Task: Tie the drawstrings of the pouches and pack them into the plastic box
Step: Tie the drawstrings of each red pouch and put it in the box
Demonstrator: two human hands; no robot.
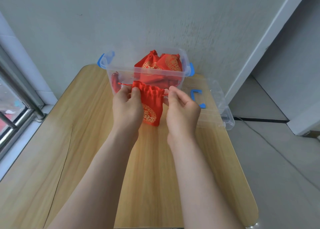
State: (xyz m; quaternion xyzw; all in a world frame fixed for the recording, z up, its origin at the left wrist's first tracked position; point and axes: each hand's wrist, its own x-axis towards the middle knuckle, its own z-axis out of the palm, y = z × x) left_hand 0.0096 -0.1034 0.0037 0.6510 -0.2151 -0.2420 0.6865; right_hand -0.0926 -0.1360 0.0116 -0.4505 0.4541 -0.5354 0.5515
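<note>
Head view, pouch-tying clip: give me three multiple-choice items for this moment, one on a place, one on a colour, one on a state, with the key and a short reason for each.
1. Where does the lid lie?
A. On the table, right of the plastic box
B. Closed on the box
C. On the floor

2. What colour are the box's latches?
A. Green
B. Blue
C. Black

3. What state is the held pouch in?
A. Lying untouched on the table
B. Already packed in the box
C. Held up by both hands, neck gathered

Key: 1 A, the clear lid rests on the table beside the open plastic box. 2 B, blue clips show at both ends. 3 C, the left hand and right hand pinch its drawstrings at either side.
</note>
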